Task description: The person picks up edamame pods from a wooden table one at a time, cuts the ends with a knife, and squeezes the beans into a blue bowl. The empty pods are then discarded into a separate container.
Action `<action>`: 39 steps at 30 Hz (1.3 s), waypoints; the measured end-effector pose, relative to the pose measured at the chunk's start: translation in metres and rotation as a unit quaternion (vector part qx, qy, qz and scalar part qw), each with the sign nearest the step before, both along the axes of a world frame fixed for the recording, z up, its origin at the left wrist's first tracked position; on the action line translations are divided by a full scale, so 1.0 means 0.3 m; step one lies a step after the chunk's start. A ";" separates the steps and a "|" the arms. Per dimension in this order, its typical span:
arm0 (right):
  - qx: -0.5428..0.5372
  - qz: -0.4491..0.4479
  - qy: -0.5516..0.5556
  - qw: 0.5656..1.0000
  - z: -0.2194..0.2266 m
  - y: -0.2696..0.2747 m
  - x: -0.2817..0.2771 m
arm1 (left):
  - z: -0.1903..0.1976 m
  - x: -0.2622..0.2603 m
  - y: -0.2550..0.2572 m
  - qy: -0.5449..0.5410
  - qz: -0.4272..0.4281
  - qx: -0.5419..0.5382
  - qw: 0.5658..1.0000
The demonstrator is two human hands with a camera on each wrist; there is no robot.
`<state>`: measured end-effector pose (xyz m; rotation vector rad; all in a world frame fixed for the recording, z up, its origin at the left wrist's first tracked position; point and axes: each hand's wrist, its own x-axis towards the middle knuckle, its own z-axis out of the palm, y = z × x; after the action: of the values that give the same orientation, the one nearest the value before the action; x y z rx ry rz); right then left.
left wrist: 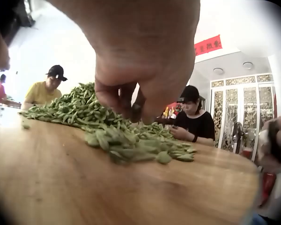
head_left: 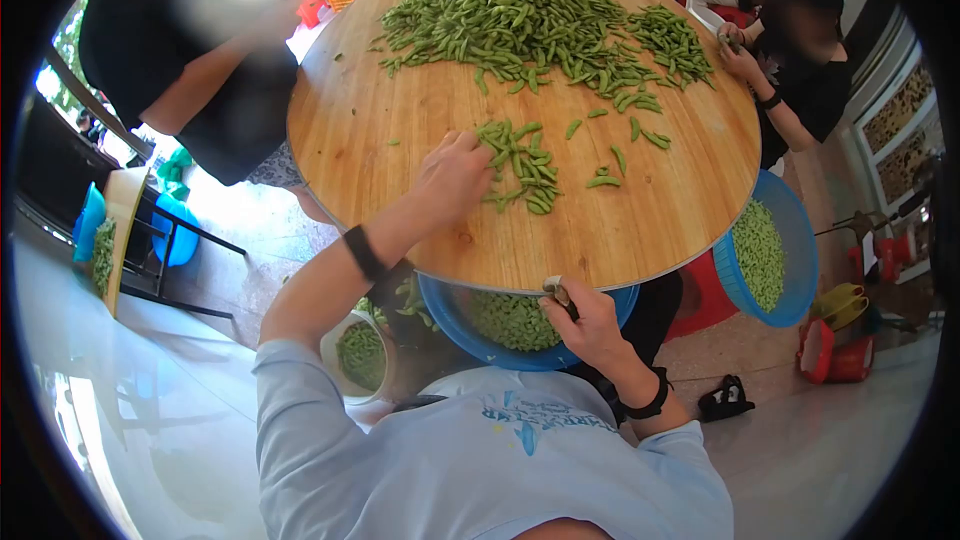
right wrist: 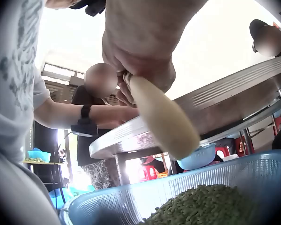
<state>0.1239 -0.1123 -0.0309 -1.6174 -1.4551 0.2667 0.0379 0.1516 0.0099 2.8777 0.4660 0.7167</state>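
My left hand (head_left: 455, 175) reaches across the round wooden table (head_left: 370, 190), at the left edge of a small pile of green soybean pods (head_left: 525, 170). In the left wrist view its fingers bend down over the pods, their tips partly hidden; I cannot tell whether they pinch any. At the table's near edge, my right hand (head_left: 592, 325) grips a pale, smooth, handle-like thing (right wrist: 166, 119), whose rounded end sticks out of the fist in the right wrist view. Below that hand is a blue basin (head_left: 455, 335) of shelled beans (head_left: 515, 320).
A large heap of pods (head_left: 510, 10) covers the table's far side. A second blue basin (head_left: 795, 250) of shelled beans stands right, a pale bucket (head_left: 385, 390) low left. One person (head_left: 195, 60) stands left; another (head_left: 800, 60) works right. A black sandal (head_left: 727, 398) lies on the floor.
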 end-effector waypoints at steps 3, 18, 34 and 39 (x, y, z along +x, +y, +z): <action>-0.027 0.021 0.186 0.982 -0.002 -0.004 0.007 | -0.077 0.080 0.035 0.016 0.045 -0.004 0.999; 0.021 0.134 0.676 0.724 0.050 0.050 0.030 | 0.019 -0.056 -0.297 -0.009 -0.062 -0.675 0.735; 0.025 0.086 0.652 0.753 0.046 0.039 0.007 | -0.033 -0.070 -0.331 -0.081 -0.105 -0.658 0.741; 0.014 0.202 0.728 0.655 0.025 0.031 0.040 | -0.072 -0.071 -0.295 -0.041 -0.154 -0.886 0.435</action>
<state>0.1359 -0.1030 -0.0233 -0.4994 -0.4145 1.4012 0.0164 0.0631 -0.0116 0.7576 0.2641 -0.0113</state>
